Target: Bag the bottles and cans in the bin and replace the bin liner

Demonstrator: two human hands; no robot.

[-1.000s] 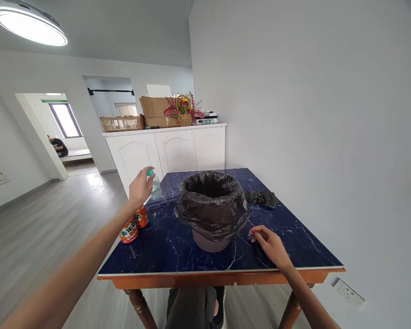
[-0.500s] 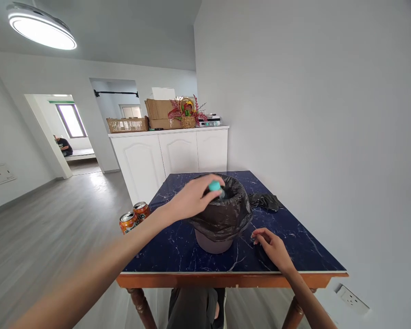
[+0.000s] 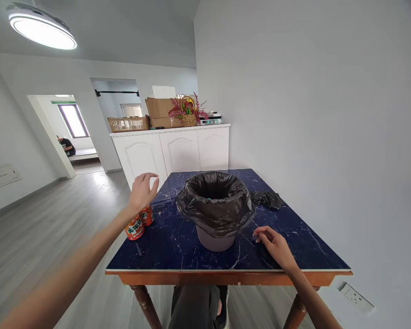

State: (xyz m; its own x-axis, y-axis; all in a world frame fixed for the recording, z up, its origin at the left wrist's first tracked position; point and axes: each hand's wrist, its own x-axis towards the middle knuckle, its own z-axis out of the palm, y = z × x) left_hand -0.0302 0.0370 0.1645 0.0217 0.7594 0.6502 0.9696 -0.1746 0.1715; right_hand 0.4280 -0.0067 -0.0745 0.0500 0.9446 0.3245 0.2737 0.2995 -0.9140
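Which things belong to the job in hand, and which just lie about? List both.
Seemingly in the job: bag-lined bin, two orange cans near the left hand.
Apparently just lying about: crumpled black plastic, cardboard boxes, flower basket.

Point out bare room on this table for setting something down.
Bare tabletop lies between the orange cans and the lined bin, and right of the right hand. Crowded: cans near the left hand; black plastic beside the bin.

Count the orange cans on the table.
2: the nearer can stands near the table's left edge; the farther can is just beyond it. The left forearm could hide more.
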